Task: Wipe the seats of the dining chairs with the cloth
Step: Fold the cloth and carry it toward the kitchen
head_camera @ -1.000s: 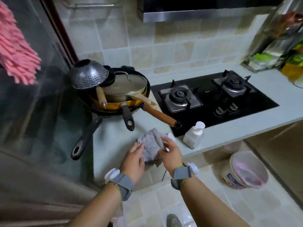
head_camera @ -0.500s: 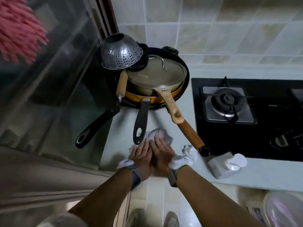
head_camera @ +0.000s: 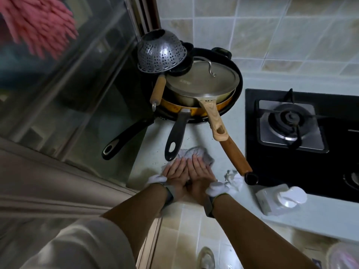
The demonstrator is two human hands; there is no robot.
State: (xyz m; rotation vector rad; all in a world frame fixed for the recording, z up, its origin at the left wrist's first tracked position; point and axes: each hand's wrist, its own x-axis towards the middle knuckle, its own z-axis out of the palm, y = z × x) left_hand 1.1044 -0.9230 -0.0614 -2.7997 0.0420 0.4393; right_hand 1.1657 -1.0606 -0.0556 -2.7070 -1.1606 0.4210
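A grey cloth [head_camera: 202, 155] lies on the pale kitchen counter [head_camera: 196, 136], just below the pan handles. My left hand [head_camera: 175, 174] and my right hand [head_camera: 199, 172] lie side by side on its near part, fingers straight and flat, pressing it down onto the counter. Only the cloth's far edge shows beyond my fingertips. No dining chair is in view.
A stack of pans [head_camera: 202, 94] with a lid and a metal colander [head_camera: 161, 51] fills the counter corner, handles pointing toward me. A gas hob [head_camera: 291, 125] is at right, a white bottle [head_camera: 281, 199] lies near the edge, crumpled paper [head_camera: 235, 179] beside it. Glass door at left.
A second ago both hands held the cloth up in the air. They brought it down onto the counter and now press it flat; my head moved closer and looks more steeply down.
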